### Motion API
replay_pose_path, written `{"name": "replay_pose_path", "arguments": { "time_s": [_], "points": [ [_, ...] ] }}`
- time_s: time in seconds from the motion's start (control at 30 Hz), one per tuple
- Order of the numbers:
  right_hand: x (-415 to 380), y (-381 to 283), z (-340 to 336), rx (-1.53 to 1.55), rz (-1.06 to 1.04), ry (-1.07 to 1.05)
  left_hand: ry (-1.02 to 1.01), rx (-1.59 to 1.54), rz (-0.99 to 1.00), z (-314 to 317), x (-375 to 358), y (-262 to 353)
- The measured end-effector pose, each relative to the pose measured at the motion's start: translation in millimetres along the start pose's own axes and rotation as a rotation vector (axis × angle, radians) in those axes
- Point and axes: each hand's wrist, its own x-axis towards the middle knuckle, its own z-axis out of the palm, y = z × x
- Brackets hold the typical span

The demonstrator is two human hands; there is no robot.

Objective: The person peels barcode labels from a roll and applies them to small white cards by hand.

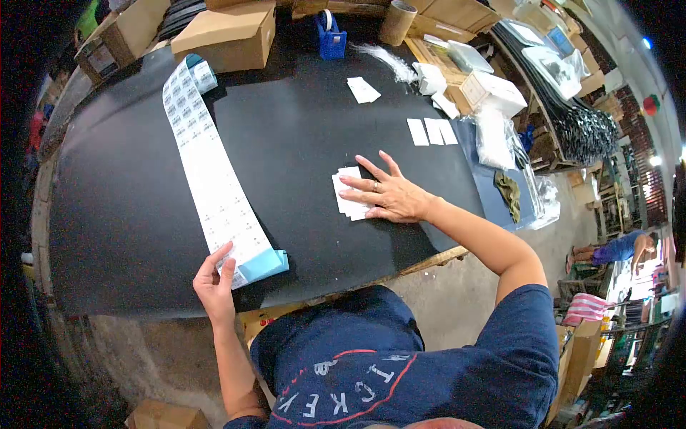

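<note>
A long strip of labels runs down the left part of the black tabletop, printed in rows, with pale blue backing showing where its ends curl. At its near end my left hand is closed, thumb and forefinger on the strip's left edge. My right hand lies with fingers spread, palm down, over a loose pile of white cards. The fingers cover part of that pile. Farther back lie a small fan of white cards and several white cards side by side.
A cardboard box stands at the back left. Near the far edge are a blue tape dispenser and a cardboard tube. Plastic bags and a white box crowd the right side. Another person is at far right.
</note>
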Motion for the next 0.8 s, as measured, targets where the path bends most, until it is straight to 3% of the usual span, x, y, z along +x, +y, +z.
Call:
{"name": "replay_pose_path", "arguments": {
  "time_s": [0.1,0.17,0.3,0.43,0.67,0.8],
  "points": [
    [-1,2,3,-0.018,0.003,-0.025,-0.001,0.131,-0.047,0,0,9],
    [-2,1,2,-0.043,-0.008,-0.032,-0.001,0.123,0.031,2,0,7],
    [-3,-3,0,0.041,-0.001,-0.037,-0.001,0.069,0.008,0,-2,4],
    [-2,-3,-13,0.356,0.115,0.152,-0.013,0.024,0.017,1,-2,1],
    [6,-1,-2,0.115,0.018,-0.061,-0.02,-0.008,-0.008,2,-1,3],
    [6,-2,3,0.083,0.027,-0.041,-0.027,-0.007,-0.009,1,-1,3]
  ]
}}
